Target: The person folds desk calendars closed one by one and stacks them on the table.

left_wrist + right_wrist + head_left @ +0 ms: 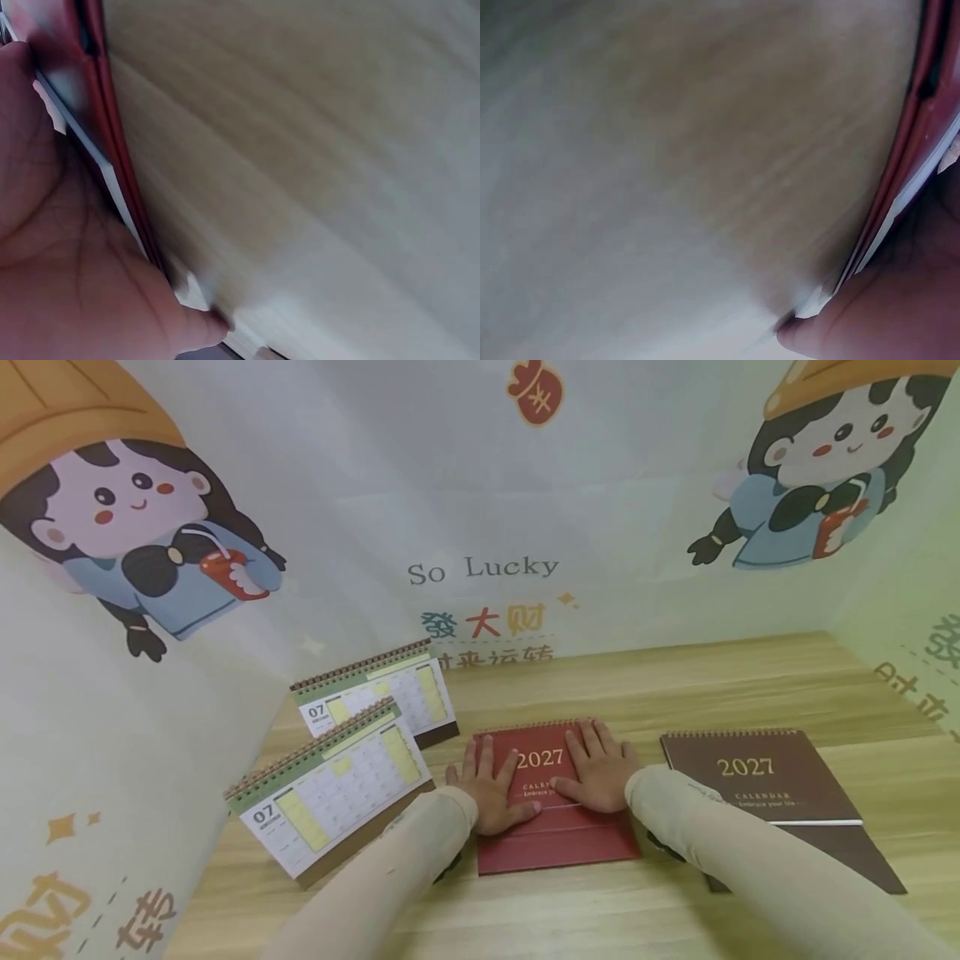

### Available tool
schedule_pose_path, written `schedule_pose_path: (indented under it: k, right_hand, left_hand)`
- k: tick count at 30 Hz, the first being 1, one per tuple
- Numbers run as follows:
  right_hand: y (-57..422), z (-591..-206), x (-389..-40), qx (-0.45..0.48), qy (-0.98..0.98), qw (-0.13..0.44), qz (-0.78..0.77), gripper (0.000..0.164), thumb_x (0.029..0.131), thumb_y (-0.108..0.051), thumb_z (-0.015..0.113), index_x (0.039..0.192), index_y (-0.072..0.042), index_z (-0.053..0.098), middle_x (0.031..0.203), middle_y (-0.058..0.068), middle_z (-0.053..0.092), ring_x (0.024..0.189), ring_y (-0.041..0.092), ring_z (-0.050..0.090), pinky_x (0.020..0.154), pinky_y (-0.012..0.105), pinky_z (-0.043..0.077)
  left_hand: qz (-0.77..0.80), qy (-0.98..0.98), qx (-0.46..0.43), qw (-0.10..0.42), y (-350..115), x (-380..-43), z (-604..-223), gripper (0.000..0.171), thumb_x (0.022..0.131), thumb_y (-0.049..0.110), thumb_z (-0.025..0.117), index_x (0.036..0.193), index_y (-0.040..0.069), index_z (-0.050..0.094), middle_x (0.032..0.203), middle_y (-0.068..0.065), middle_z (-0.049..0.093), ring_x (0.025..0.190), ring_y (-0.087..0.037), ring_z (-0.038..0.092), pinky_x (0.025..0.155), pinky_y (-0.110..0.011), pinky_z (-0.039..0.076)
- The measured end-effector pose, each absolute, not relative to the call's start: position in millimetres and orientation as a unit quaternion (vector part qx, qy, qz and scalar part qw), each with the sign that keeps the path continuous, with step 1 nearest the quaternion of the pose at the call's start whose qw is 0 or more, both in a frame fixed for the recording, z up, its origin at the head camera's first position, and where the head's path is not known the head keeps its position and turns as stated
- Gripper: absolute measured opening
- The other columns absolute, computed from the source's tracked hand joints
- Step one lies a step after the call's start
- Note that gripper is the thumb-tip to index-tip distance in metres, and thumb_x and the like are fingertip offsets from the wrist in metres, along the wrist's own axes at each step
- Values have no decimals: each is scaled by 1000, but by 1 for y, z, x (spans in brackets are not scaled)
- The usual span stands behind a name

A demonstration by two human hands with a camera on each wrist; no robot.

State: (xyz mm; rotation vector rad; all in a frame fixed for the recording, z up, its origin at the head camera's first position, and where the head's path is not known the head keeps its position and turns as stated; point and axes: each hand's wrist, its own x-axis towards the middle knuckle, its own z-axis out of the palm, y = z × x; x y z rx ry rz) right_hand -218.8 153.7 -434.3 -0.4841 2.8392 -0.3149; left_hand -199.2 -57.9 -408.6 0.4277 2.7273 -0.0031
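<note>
A red 2027 desk calendar with a spiral binding along its far edge lies folded flat on the table. My left hand rests palm down on its left side, fingers spread. On the right side, my right hand presses in the same way, its thumb near the gold lettering. The left wrist view shows the left palm against the edge of the red cover and white pages. In the right wrist view, the right hand lies along the opposite red edge. Parts of the cover are hidden under both hands.
To the left, two desk calendars stand propped up, a nearer one and a farther one, both showing month 07. A brown 2027 calendar lies at the right. Printed cloth walls in the wooden table.
</note>
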Motion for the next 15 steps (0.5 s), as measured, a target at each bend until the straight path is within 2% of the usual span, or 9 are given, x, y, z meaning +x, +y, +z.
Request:
schedule_pose_path:
  k: [6, 10, 12, 15]
  right_hand:
    - [152, -419, -214, -165, 969, 138, -122, 84, 101, -56, 40, 157, 2, 15, 162, 25, 2, 148, 42, -2, 111, 68, 11]
    - [157, -421, -218, -181, 968, 122, -125, 86, 99, -56, 45, 156, 3, 18, 162, 27, 7, 148, 44, 2, 111, 68, 16]
    - [160, -416, -222, -194, 963, 113, -146, 86, 98, -54, 50, 154, 6, 22, 159, 30, 12, 146, 46, 9, 111, 65, 21]
    - [165, -401, -226, -185, 958, 85, -202, 76, 98, -43, 55, 146, 13, 34, 149, 35, 32, 138, 49, 29, 108, 60, 31]
  left_hand:
    - [12, 970, 154, 188, -59, -196, -401, 88, 93, 74, 39, 161, 23, 14, 165, -15, -2, 150, -36, -5, 115, -60, 17]
    - [51, 969, 170, 171, -64, -205, -410, 89, 91, 73, 45, 160, 21, 19, 165, -16, 3, 150, -37, -2, 113, -62, 18]
    - [81, 969, 172, 158, -69, -207, -412, 90, 91, 69, 50, 159, 18, 21, 164, -17, 7, 149, -39, 2, 113, -62, 20]
    - [118, 970, 164, 133, -77, -208, -413, 92, 92, 62, 57, 159, 12, 19, 163, -19, 12, 148, -41, 10, 112, -59, 25]
